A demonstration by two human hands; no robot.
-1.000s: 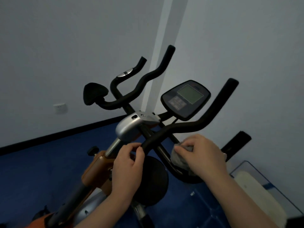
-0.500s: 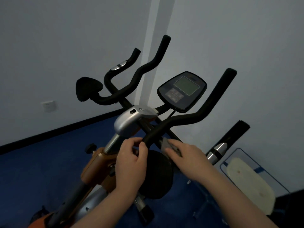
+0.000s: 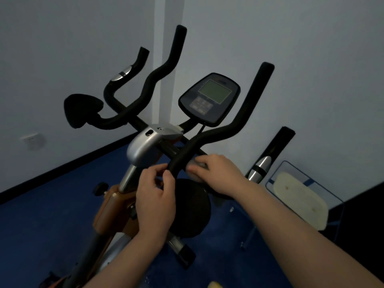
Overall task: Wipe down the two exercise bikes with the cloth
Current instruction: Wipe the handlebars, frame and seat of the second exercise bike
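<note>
Blue floor (image 3: pixel 52 215), left hand (image 3: pixel 154 201) pinching handlebar (image 3: pixel 207 140), right hand (image 3: pixel 218 173) gripping cloth (image 3: pixel 194 164)

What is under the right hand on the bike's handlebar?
Under the right hand, a sliver of grey cloth shows at the fingertips, pressed against the black handlebar. The rest of the cloth and the bar beneath it are covered by the hand.

Both our bare forearms reach up from the lower edge, angled toward the middle. Our left hand (image 3: pixel 155 196) has its back toward us, thumb and forefinger curled inward so the tips nearly meet in a pinch. Our right hand (image 3: pixel 218 173) lies just beside it, knuckles up, fingers bent and pointing left, gripping something grey we cannot identify.
</note>
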